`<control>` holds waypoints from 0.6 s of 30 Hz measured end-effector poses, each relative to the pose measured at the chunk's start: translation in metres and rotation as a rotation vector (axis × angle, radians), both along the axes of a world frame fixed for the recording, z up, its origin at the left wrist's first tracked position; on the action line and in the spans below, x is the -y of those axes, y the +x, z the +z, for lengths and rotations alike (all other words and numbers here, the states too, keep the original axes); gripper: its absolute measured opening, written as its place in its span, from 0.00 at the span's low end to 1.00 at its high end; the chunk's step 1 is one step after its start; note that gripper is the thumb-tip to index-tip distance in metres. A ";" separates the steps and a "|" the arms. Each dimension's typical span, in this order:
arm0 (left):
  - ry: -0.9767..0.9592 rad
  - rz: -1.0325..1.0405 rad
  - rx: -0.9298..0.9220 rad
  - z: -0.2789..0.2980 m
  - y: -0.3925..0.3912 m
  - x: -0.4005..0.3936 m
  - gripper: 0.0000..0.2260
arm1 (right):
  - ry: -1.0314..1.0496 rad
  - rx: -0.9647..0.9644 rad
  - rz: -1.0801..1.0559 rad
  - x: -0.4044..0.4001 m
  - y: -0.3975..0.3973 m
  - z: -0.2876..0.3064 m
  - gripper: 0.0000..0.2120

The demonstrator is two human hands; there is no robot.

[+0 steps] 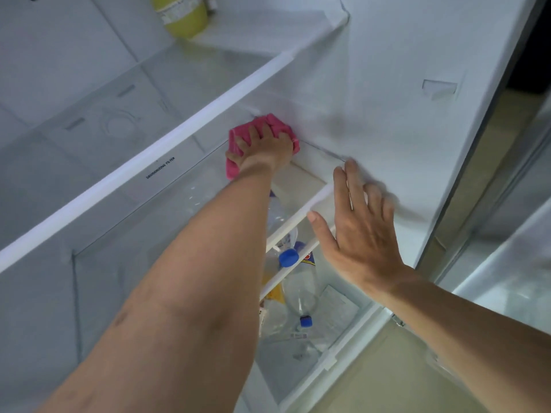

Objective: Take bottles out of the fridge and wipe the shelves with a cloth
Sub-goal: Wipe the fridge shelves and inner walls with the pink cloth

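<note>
Head camera view, looking down into an open fridge. The left hand (pixel 262 146) presses a pink cloth (pixel 235 150) flat against a glass shelf (pixel 143 210), near the shelf's far right corner where it meets the fridge's right inner wall (pixel 387 84). Its fingers are spread over the bunched cloth, holding it down rather than pinching it. The right hand (pixel 360 231) is open and holds nothing; its palm and fingers rest on the right wall just above the front rail of a lower shelf (pixel 301 216), seemingly for support.

The shelf being wiped carries no bottles in the part that shows, so that level looks cleared and its wiping is under way. Much remains, by the look of it. 1 yellow-green bottle (pixel 183 14) stands on the shelf above, at the top of the frame. Below, at least 2 clear plastic bottles with blue caps, an upper one (pixel 287 257) and a lower one (pixel 299 289), lie in the bottom compartment (pixel 328 362) beside something yellow that is partly hidden by the left arm. Those levels seem not yet emptied or wiped.
</note>
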State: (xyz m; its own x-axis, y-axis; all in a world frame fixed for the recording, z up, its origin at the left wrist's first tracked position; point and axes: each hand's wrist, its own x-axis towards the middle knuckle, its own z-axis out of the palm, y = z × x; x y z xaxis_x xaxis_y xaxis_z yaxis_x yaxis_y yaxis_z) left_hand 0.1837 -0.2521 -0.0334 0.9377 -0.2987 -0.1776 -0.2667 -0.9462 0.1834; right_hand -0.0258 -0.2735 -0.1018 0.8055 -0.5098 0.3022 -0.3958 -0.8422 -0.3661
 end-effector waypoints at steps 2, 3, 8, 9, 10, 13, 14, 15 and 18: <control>0.014 0.007 0.022 -0.004 0.014 0.003 0.29 | -0.002 0.030 -0.004 0.000 0.001 -0.005 0.37; 0.021 0.013 0.033 -0.005 0.019 0.005 0.29 | 0.011 0.038 0.000 -0.001 0.002 -0.005 0.37; 0.044 0.008 0.066 -0.004 0.027 0.008 0.28 | 0.110 0.060 0.031 -0.003 0.006 -0.008 0.39; 0.058 -0.002 0.074 -0.005 0.028 0.006 0.28 | 0.118 0.059 0.038 -0.003 0.005 -0.008 0.40; 0.064 -0.009 0.075 -0.004 0.027 0.005 0.29 | 0.122 0.054 0.047 -0.003 0.005 -0.009 0.41; 0.084 -0.055 0.066 -0.006 0.033 0.003 0.30 | 0.120 0.034 0.060 -0.003 0.005 -0.007 0.43; 0.096 -0.069 0.062 -0.006 0.029 0.003 0.31 | 0.120 0.033 0.060 -0.003 0.006 -0.007 0.44; 0.092 -0.070 0.057 -0.007 0.023 0.005 0.32 | 0.124 0.031 0.057 -0.003 0.007 -0.007 0.44; 0.050 -0.081 0.052 -0.010 -0.007 0.007 0.31 | 0.144 0.022 0.034 -0.006 0.004 -0.008 0.45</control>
State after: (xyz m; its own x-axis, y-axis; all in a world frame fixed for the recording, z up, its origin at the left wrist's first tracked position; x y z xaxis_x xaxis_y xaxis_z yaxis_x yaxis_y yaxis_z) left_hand 0.1764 -0.2596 -0.0430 0.9192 -0.3657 -0.1460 -0.3505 -0.9288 0.1200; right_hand -0.0213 -0.2677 -0.1100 0.8172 -0.5215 0.2455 -0.3586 -0.7934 -0.4919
